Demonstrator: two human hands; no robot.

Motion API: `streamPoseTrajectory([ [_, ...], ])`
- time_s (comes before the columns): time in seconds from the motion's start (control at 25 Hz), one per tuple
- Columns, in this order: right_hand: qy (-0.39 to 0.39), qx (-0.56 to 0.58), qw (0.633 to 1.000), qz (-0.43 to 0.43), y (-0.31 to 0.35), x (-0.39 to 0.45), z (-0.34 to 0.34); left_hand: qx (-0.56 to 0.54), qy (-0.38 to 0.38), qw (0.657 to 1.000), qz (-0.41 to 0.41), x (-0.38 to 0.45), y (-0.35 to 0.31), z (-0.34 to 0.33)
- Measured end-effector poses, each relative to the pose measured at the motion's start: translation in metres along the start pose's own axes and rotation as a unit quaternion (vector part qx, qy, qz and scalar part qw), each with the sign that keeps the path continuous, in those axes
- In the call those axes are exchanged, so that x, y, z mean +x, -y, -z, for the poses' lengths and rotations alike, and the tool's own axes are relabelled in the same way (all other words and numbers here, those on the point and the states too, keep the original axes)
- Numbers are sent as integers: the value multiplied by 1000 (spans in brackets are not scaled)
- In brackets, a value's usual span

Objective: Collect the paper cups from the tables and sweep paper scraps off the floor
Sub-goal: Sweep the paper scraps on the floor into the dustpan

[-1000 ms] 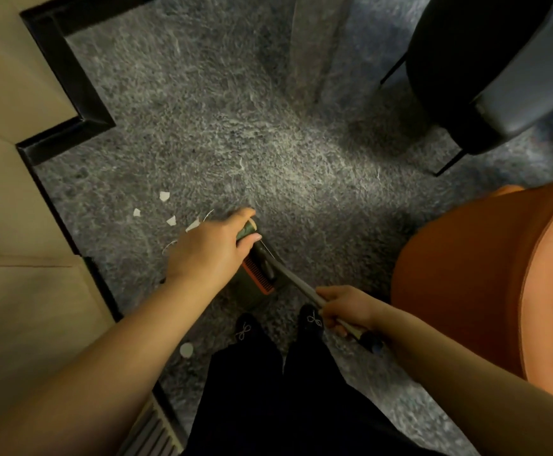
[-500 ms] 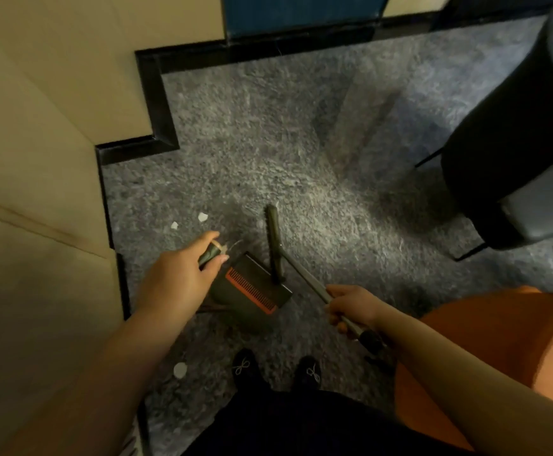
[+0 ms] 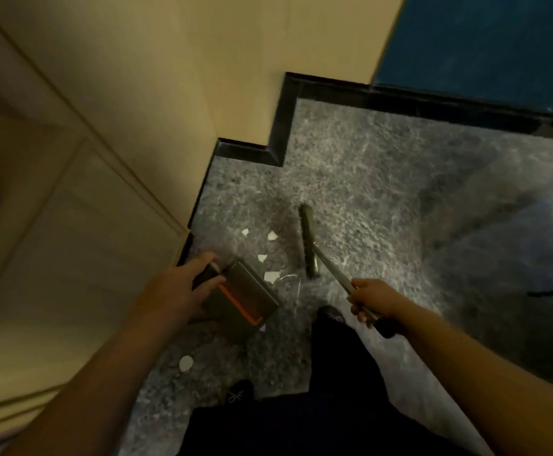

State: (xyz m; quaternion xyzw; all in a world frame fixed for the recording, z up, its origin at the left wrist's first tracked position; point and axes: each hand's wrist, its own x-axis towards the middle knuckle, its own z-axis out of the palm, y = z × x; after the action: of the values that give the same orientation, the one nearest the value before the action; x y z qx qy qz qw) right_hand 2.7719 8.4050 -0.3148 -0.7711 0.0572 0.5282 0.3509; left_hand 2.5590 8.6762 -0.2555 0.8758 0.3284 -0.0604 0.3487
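Dustpan [image 3: 242, 291] gripped by handle in left hand [image 3: 176, 291], mouth set toward scraps; broom [image 3: 308, 241] shaft clenched in right hand [image 3: 372, 299], head parked beyond paper scraps [image 3: 271, 276] on carpet [image 3: 383, 199], likely to drag them panward. Pan's floor contact blurred; one scrap [image 3: 186, 363] apart near shoe; no cups visible.

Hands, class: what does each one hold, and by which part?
The left hand holds the dustpan by its handle. The right hand holds the broom by its metal shaft, near the top end.
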Motion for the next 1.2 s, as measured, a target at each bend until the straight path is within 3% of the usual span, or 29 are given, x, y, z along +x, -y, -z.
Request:
streamPoseTrajectory([
  [0.28,68,-187,979,-33,101,98,74,-2,-45,981,189,13,-16,-36],
  [0.48,119,-285,951,-28,134,134,80,4,-79,964,255,11,-14,-62],
  [0.8,211,-413,886,-27,128,154,50,23,-127,959,253,2,-2,-74],
  [1.2,317,-433,841,-68,74,93,-21,66,-126,959,244,-34,6,-92],
])
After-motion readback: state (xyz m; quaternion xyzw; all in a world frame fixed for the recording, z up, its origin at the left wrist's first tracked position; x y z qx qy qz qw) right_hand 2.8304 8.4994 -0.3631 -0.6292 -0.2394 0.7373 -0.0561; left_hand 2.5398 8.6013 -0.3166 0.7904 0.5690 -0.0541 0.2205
